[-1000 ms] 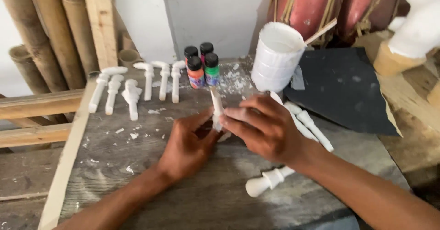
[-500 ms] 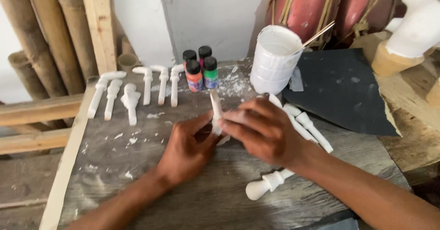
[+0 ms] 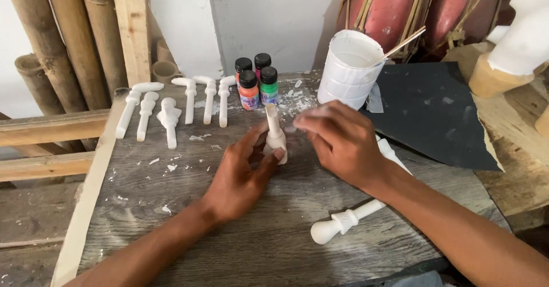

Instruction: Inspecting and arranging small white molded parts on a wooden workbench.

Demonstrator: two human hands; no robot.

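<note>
My left hand (image 3: 243, 175) has its grip clamped on the bulbous base of a white carved piece (image 3: 275, 133), thumb on the right side, fingers wrapped round the left. The piece stands near the middle of the counter (image 3: 171, 218), its base low against the grey boards, and its long axis runs almost upright, the slim neck rising and leaning a little toward the far side.

My right hand (image 3: 343, 141) sits just to the right of it, fingers curled together toward the neck. Whether those fingertips pinch anything or only touch the piece, I cannot tell; the spot between them is blurred. The piece lies left of my right hand, so the left hand is the nearer one, already on it.

Farther off stand small paint bottles (image 3: 255, 84), a white bucket (image 3: 349, 69) with a stick in it at far right, and a row of white carved pieces (image 3: 171, 107) at far left. Another turned white piece (image 3: 346, 221) lies near, under my right forearm.
</note>
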